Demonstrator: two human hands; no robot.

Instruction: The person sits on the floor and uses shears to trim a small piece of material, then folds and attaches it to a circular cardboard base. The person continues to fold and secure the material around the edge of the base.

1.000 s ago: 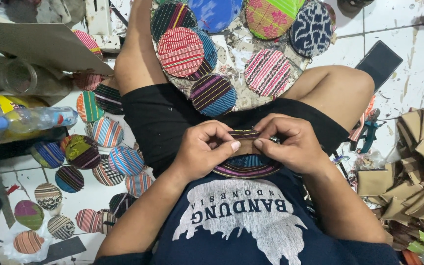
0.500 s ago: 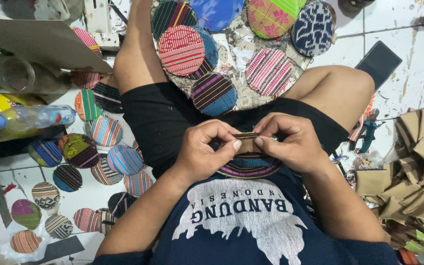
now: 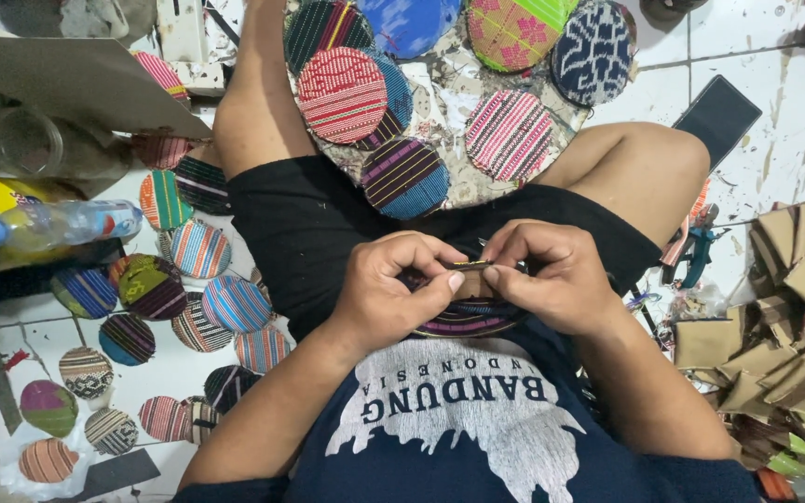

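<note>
Striped woven fabric disc (image 3: 466,321) sits over your lap, pinched at its top edge by your left hand (image 3: 391,291) and right hand (image 3: 552,278), thumbs nearly touching. More fabric discs (image 3: 199,250) crowd the floor left; cardboard pieces (image 3: 794,307) pile right.

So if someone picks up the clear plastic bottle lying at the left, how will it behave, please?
The plastic bottle lies on its side, so a push would probably set it rolling. It looks thin-walled and may dent under a firm squeeze. Yellowish liquid seems to fill only part of it, so it is likely light, with the weight shifting as it tilts.
</note>
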